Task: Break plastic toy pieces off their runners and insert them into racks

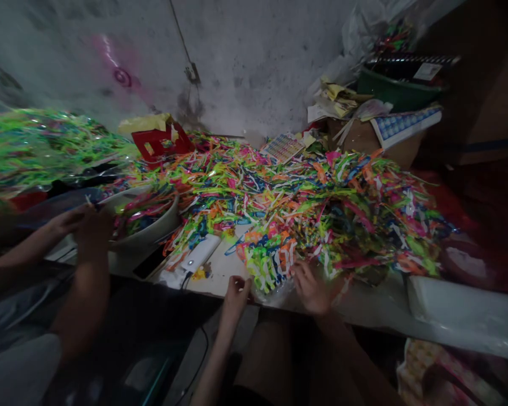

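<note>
A clear plastic bag (274,294) lies near the table's front edge, packed with small plastic pieces (265,262) in green, blue, white and orange rows. At its lower left corner, my left hand (237,294) has curled fingers pinching the bag's edge. My right hand (312,288) is on the other side, its bent fingers closed at the bag's right edge beside the orange and white pieces. What exactly lies between the right fingertips is partly hidden. Behind the bag spreads a large heap of similar colourful plastic pieces (296,192).
On the left, a co-worker's hands (87,223) are by a white basin (163,220) of pieces. A white power bank (201,252) with a cable and a dark phone (152,262) lie left of me. A red box (163,145) stands behind; a white tray (461,307) sits right.
</note>
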Motion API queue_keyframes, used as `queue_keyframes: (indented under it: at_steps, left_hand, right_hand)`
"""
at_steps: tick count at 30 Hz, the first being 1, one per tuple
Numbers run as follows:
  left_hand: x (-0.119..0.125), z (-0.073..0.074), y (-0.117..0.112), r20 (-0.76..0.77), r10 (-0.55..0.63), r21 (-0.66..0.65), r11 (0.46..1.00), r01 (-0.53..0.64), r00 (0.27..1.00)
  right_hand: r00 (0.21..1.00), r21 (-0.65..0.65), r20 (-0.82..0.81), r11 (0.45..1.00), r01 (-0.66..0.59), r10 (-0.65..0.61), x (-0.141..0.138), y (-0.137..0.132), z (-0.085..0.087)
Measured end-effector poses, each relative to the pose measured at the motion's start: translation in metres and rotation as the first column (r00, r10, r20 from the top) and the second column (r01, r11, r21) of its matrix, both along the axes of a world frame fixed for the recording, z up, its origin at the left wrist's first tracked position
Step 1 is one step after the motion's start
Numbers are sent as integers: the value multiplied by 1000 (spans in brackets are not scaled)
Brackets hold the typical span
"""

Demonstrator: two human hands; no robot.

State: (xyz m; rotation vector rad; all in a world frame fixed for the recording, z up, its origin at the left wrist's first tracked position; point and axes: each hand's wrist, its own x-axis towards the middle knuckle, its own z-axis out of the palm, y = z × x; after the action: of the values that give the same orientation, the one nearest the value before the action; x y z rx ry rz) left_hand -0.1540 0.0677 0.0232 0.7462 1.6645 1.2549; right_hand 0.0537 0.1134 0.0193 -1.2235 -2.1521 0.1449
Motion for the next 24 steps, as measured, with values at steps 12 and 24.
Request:
queue_keyframes:
  at_steps: [12, 24]
  left_hand:
    - [-5, 15, -12, 26, -26, 27, 999, 25, 999]
    - [-37, 35, 21, -458, -119, -106, 991, 79, 881]
  right_hand:
    - [941, -46, 156, 954, -297, 301, 9, -8, 30]
    - [935, -25, 266, 971, -238, 236, 21, 35, 66]
